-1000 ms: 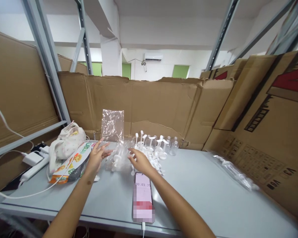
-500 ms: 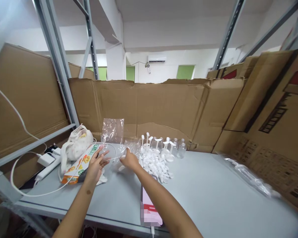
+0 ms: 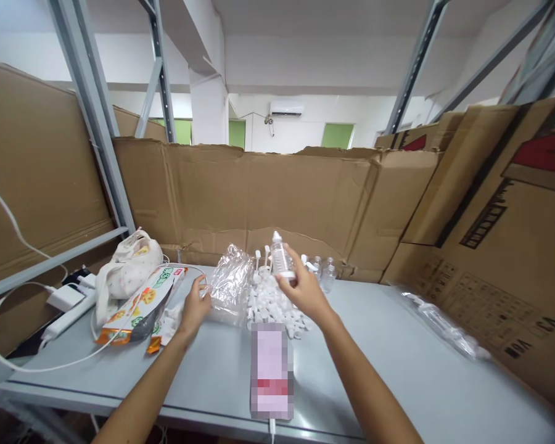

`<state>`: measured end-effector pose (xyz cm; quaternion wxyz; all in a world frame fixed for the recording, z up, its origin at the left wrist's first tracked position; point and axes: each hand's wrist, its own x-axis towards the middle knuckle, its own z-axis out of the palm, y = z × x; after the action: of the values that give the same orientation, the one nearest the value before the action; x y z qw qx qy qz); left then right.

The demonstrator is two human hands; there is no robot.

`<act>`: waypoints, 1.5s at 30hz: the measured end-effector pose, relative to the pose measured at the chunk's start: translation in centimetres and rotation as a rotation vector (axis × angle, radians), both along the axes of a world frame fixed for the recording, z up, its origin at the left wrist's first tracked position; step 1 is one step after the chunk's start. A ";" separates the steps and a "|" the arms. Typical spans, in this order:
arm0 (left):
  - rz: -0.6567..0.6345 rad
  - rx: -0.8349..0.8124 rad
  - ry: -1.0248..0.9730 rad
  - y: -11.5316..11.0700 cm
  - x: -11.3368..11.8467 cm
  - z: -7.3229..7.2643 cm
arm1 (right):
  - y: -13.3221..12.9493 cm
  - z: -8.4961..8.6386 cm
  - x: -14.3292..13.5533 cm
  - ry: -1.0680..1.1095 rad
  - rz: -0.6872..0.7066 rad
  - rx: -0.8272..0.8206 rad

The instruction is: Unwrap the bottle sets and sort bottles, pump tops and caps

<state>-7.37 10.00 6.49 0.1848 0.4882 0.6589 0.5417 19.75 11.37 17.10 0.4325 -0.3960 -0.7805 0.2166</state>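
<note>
In my right hand (image 3: pixel 305 293) is a small clear squeeze bottle (image 3: pixel 280 256) with a white pointed cap, tilted slightly, its white base end by my fingers. My left hand (image 3: pixel 197 307) is beside the left edge of a clear plastic bag (image 3: pixel 231 287); its fingers are loosely curled and apart, and whether they touch the bag is unclear. Below the bottle lies a heap of small white plastic pieces (image 3: pixel 268 305), partly hidden by my right hand. White scoop-like pieces (image 3: pixel 258 258) stick up behind it. Several clear bottles (image 3: pixel 328 277) stand at the back right.
A phone (image 3: pixel 272 370) with a cable lies in front of the heap. Left are an orange-and-white snack pack (image 3: pixel 143 305), a torn wrapper (image 3: pixel 164 330), a cloth bundle (image 3: pixel 129 265) and a power strip (image 3: pixel 69 317). Cardboard (image 3: pixel 213 197) walls the back; clear plastic packaging (image 3: pixel 444 324) lies right.
My right hand has moved right and up from the bag and now holds the bottle. The clear plastic bag now lies flatter beside the heap. My left hand's fingers have curled in.
</note>
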 end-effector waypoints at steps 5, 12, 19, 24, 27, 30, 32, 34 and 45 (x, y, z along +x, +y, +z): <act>0.096 -0.067 0.713 -0.4 1.1 -0.1 | -2.0 1.6 5.1 0.069 -0.013 0.053; -0.065 0.151 0.853 -1.5 5.2 3.1 | 0.1 -1.5 6.2 0.382 0.105 -0.188; -0.572 0.142 0.390 -3.4 14.0 5.7 | 1.3 -4.4 3.0 0.965 0.391 -0.453; -0.576 0.144 0.179 -2.6 16.4 5.1 | 0.9 -4.9 2.4 1.081 0.433 -0.526; -0.517 0.228 0.041 -1.4 15.7 4.8 | 0.8 -5.1 3.1 1.019 0.450 -0.551; -0.641 0.284 -0.201 -0.6 14.4 5.3 | 0.6 -5.8 3.7 0.835 0.546 -0.645; -0.807 0.280 -0.436 -0.6 13.7 6.0 | 0.4 -6.5 3.6 0.671 0.647 -0.730; -0.925 0.255 -0.644 -0.8 13.2 6.7 | 0.0 -7.1 3.2 0.531 0.728 -0.798; -0.729 0.262 -0.577 -1.4 12.8 7.7 | -1.3 -6.2 2.8 0.202 0.529 -0.517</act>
<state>5.46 8.64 14.21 0.4750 0.5362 0.2927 0.6334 22.56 10.10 10.86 0.3224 -0.2536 -0.7287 0.5484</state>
